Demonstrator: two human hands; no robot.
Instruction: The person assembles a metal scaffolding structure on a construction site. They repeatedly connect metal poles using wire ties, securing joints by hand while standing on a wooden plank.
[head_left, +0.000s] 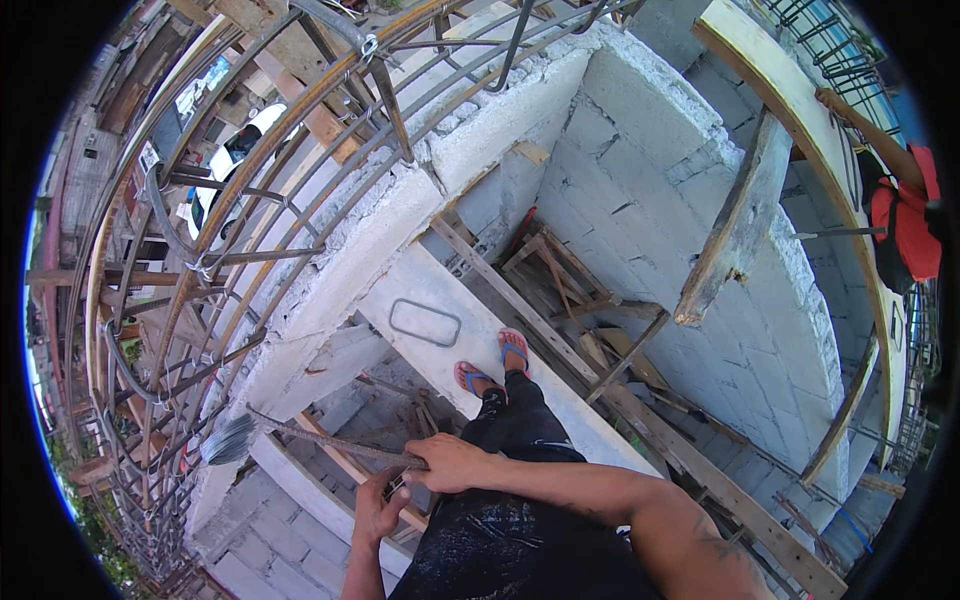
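My right hand (450,464) is closed around the near end of a ribbed steel bar (335,438), which slants away to the left. Just below and left of it, my left hand (376,508) has its fingers curled close to the same end; a small dark bit shows by its thumb, too small to name. A bundle of thin grey tie wire (229,441) lies by the bar's far tip, on the edge of the wall. In front of my feet, a rectangular steel stirrup (425,322) rests on the pale plank (405,285) I stand on.
A curved rebar cage (255,255) tied with wire runs along the left. Block walls (640,200) surround deep gaps beside the plank, with timber braces (560,285) below. A wooden post (735,225) leans at right. Another person's arm (880,140) holds a board at far right.
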